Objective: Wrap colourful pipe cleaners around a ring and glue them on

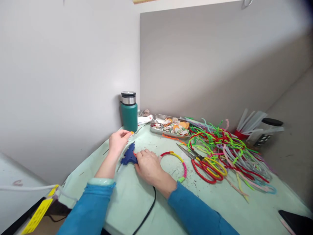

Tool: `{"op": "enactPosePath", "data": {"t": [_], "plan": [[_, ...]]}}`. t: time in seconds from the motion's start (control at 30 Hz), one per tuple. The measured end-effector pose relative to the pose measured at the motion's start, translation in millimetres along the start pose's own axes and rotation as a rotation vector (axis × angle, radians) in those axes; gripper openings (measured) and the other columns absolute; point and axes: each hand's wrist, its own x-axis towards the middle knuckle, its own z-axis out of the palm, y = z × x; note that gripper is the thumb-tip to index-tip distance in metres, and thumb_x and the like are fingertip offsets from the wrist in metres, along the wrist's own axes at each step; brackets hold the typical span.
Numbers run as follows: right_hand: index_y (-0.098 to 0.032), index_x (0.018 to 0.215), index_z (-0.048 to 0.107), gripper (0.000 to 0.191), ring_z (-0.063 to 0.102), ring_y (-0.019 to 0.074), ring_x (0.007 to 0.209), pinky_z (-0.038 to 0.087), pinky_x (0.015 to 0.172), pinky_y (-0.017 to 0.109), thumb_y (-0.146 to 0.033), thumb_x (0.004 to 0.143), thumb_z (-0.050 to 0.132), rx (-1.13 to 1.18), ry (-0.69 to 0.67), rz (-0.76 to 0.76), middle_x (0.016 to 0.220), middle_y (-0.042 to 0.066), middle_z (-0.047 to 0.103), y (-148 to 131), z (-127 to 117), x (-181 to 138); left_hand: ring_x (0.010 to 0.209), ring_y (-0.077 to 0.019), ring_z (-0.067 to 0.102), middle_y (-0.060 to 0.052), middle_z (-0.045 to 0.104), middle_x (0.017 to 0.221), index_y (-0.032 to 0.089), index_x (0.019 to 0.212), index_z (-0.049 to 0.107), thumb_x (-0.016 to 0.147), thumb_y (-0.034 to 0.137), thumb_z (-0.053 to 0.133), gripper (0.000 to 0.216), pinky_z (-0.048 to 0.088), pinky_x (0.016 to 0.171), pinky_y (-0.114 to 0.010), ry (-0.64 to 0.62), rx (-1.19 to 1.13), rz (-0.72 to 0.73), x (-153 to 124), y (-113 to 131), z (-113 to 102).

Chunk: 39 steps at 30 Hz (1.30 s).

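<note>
My left hand [118, 142] is closed in a pinch on a small orange piece [132, 133], its exact kind too small to make out. Just below it lies a blue hot glue gun [129, 154], its nozzle pointing up toward the left hand and a glue stick coming out of its rear. My right hand [148, 165] is wrapped around the gun's handle, which the fingers mostly hide. Right of that hand rests a ring wrapped in red, yellow, pink and green pipe cleaner [185, 169], partly hidden behind the hand.
A green bottle [129, 117] stands at the back left, beside a metal tray [158, 132] of wooden pieces. Red- and yellow-handled scissors [207, 171] lie before a heap of pipe cleaners [220, 137]. A black cord [149, 210] runs off the front edge; a dark phone-like object [295, 222] sits right.
</note>
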Motion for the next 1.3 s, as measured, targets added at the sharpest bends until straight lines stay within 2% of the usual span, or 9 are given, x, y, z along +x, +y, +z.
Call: {"op": "enactPosePath", "data": {"t": [0.13,0.2,0.3,0.53,0.77,1.0,1.1,1.2,1.3], "plan": [[-0.015,0.091,0.057,0.016,0.052,0.0232,0.087,0.040,0.073,0.034,-0.022,0.078,0.051,-0.002,0.017,0.003,0.088,0.009,0.062,0,2,-3,0.074,-0.0231,0.054,-0.007,0.066,0.072,0.023,0.064,0.068,0.066,0.034,0.060,0.013,0.036,0.062,-0.030,-0.090,0.619,0.328,18,3,20],[-0.015,0.090,0.057,0.015,0.052,0.0231,0.087,0.040,0.073,0.034,-0.021,0.079,0.050,0.006,0.026,-0.004,0.087,0.009,0.062,0,3,-4,0.081,-0.0266,0.052,-0.010,0.066,0.076,0.023,0.065,0.069,0.070,0.031,0.055,0.017,0.034,0.065,-0.033,-0.122,0.787,0.444,24,4,29],[-0.015,0.090,0.056,0.014,0.052,0.0227,0.086,0.039,0.073,0.034,-0.019,0.079,0.048,0.022,0.029,-0.011,0.087,0.009,0.061,2,4,-4,0.084,-0.0285,0.049,-0.012,0.065,0.076,0.022,0.062,0.069,0.072,0.027,0.052,0.020,0.031,0.070,-0.036,-0.198,0.908,0.557,29,0,38],[-0.015,0.088,0.055,0.012,0.052,0.0223,0.084,0.039,0.073,0.034,-0.018,0.078,0.048,0.040,0.048,-0.013,0.087,0.009,0.061,4,6,-4,0.082,-0.0291,0.048,-0.013,0.064,0.072,0.021,0.060,0.068,0.069,0.028,0.055,0.017,0.027,0.071,-0.038,-0.342,1.069,0.629,36,-14,44],[-0.014,0.087,0.054,0.012,0.052,0.0224,0.083,0.040,0.072,0.035,-0.019,0.076,0.051,0.040,0.072,-0.009,0.085,0.009,0.061,5,7,-4,0.085,-0.0288,0.049,-0.015,0.065,0.078,0.017,0.066,0.068,0.072,0.025,0.049,0.021,0.029,0.072,-0.038,-0.392,1.233,0.564,27,-2,54],[-0.014,0.088,0.055,0.012,0.053,0.0220,0.083,0.041,0.071,0.036,-0.018,0.077,0.051,0.050,0.089,-0.005,0.085,0.008,0.061,5,8,-6,0.088,-0.0280,0.052,-0.016,0.066,0.080,0.014,0.066,0.068,0.070,0.018,0.047,0.021,0.032,0.076,-0.038,-0.428,1.272,0.537,17,10,58],[-0.014,0.089,0.055,0.013,0.053,0.0221,0.083,0.041,0.071,0.035,-0.020,0.078,0.052,0.047,0.084,-0.013,0.086,0.009,0.062,6,8,-5,0.090,-0.0284,0.053,-0.015,0.067,0.082,0.016,0.066,0.069,0.071,0.022,0.049,0.021,0.033,0.075,-0.037,-0.435,1.255,0.546,19,14,56],[-0.014,0.091,0.056,0.015,0.053,0.0224,0.084,0.042,0.071,0.036,-0.023,0.079,0.053,0.047,0.079,-0.018,0.087,0.009,0.062,6,8,-5,0.083,-0.0257,0.057,-0.010,0.068,0.079,0.019,0.070,0.069,0.070,0.032,0.053,0.021,0.037,0.071,-0.034,-0.410,1.032,0.431,17,21,54],[-0.013,0.094,0.057,0.026,0.053,0.0238,0.087,0.042,0.073,0.036,-0.034,0.078,0.057,0.060,0.080,-0.030,0.090,0.009,0.062,7,2,-8,0.070,-0.0201,0.058,-0.006,0.068,0.072,0.017,0.072,0.069,0.065,0.040,0.060,0.025,0.040,0.063,-0.029,-0.406,0.554,0.199,7,31,53]]}}
